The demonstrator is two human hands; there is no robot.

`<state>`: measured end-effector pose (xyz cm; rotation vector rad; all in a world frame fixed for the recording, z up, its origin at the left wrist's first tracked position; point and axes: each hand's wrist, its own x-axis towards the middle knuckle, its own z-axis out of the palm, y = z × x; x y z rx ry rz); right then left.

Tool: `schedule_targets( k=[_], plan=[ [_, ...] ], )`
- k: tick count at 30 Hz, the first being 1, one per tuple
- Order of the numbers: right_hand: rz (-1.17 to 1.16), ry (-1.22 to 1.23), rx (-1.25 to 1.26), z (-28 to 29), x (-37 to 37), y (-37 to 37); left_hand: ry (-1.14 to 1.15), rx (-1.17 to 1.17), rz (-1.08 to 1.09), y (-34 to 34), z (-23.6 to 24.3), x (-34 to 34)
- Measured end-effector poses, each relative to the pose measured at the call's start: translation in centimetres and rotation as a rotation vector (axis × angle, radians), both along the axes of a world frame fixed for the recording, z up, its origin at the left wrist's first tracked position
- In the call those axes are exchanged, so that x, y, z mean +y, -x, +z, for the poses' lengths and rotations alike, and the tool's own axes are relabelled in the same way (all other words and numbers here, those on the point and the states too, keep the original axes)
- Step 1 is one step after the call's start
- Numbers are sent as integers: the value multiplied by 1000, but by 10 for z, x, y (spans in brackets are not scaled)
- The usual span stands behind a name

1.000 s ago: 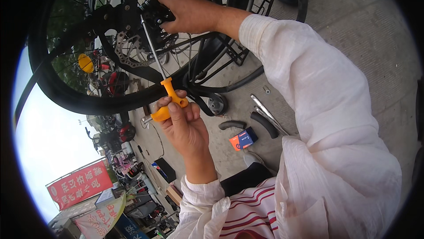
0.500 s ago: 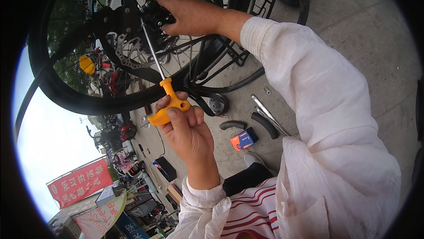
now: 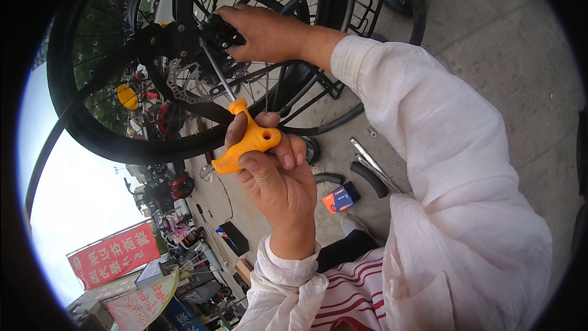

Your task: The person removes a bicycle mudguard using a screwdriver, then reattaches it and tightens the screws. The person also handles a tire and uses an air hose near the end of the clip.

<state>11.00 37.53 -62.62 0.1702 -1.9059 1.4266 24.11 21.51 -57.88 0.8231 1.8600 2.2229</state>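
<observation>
My left hand (image 3: pixel 275 175) is wrapped round the yellow handle of a T-handle hex key (image 3: pixel 254 142). Its thin silver shaft slants up and left to a black brake caliper (image 3: pixel 215 32) at the bicycle's hub; the exact point where the tip seats is hard to see. My right hand (image 3: pixel 260 32) reaches in from the right, with thumb and fingers closed about that caliper. Beside it are the perforated disc rotor (image 3: pixel 176 81) and the spokes of a black-tyred bicycle wheel (image 3: pixel 131 148).
On the paving lie silver bar-shaped tools (image 3: pixel 373 162), curved black tube pieces (image 3: pixel 369 179), a small metal fitting (image 3: pixel 372 131) and an orange-and-blue box (image 3: pixel 339 199). A black tray-like box (image 3: pixel 233 238) lies further left. Parked vehicles and a red banner (image 3: pixel 114 255) stand in the background.
The hex key's handle has swung right and a little up, turning with my left hand. My right hand stays on the caliper; the whole view has shifted slightly.
</observation>
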Motion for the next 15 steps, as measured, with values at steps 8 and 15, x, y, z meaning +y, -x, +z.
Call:
schedule_targets(
  k=[8,15],
  plan=[
    [-27,9,-30,-3,3,-1,437,363,67,21,19,-23],
    [-41,-12,-53,1,4,-7,431,292,-53,26,26,-17]
  ],
)
